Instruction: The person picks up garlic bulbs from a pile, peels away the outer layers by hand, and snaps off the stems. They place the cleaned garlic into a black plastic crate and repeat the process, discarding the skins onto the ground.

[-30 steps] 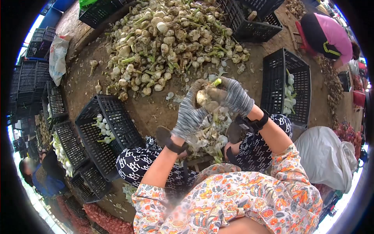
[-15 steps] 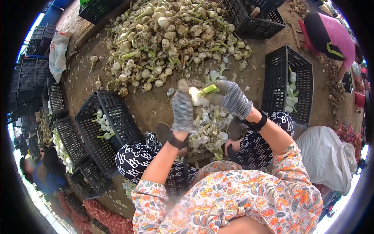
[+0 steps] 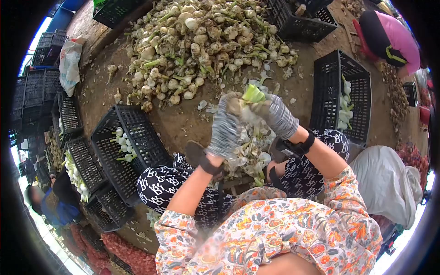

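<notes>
Both my hands wear grey striped gloves and meet over the ground in front of me. My left hand (image 3: 226, 126) is closed around a garlic bulb (image 3: 248, 115), whose green stem (image 3: 253, 94) points up and away. My right hand (image 3: 277, 118) grips the same garlic from the other side, fingers at the base of the stem. The bulb is blurred and partly hidden by my gloves. Below my hands, between my feet, lies a heap of peeled-off garlic skins (image 3: 250, 158).
A large pile of untrimmed garlic (image 3: 197, 50) lies ahead. Black crates with cleaned white garlic stand at my left (image 3: 153, 142) and right (image 3: 321, 91). A white sack (image 3: 382, 183) is at lower right. Other people work at far right (image 3: 396, 39) and far left (image 3: 57, 204).
The garlic has turned from stem pointing right to stem pointing up. My left hand has moved right and wrapped around the bulb; my right hand has shifted slightly down.
</notes>
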`<state>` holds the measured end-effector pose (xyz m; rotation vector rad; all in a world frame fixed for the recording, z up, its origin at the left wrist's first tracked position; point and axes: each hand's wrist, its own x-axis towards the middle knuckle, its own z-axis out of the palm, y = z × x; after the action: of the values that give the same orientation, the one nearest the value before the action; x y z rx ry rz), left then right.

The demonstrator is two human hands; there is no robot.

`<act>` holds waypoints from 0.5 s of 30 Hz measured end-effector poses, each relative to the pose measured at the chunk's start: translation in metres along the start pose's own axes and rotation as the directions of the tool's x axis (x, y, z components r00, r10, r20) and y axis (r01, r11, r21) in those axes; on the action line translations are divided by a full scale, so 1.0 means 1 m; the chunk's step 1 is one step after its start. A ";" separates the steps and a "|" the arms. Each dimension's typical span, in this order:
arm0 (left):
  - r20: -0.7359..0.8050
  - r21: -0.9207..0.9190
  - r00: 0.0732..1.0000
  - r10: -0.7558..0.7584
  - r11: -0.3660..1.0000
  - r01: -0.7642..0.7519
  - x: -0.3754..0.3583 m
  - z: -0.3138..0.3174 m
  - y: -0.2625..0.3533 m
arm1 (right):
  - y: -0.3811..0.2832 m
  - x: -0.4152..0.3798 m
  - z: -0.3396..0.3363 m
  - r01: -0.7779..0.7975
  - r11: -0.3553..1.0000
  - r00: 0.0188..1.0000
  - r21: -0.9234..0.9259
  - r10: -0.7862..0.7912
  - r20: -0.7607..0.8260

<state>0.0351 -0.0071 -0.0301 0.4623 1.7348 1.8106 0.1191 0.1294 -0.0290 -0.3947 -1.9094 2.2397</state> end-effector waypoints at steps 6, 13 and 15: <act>0.579 -0.615 0.742 -0.337 0.417 0.669 0.008 -0.023 0.023 | 0.021 -0.009 -0.007 0.026 0.989 0.999 -0.142 -0.023 0.027; -0.084 -0.144 0.992 0.099 0.983 -0.110 0.009 -0.011 0.014 | -0.014 -0.004 0.022 -0.082 0.963 0.964 0.258 0.142 -0.224; -0.129 -0.040 0.985 0.110 0.992 -0.116 0.000 -0.002 0.031 | -0.027 -0.010 0.029 -0.103 0.988 0.970 0.114 0.125 -0.208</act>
<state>0.0288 -0.0083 0.0003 0.4429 1.7776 1.9957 0.1186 0.1038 0.0030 -0.7157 -1.6960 2.2477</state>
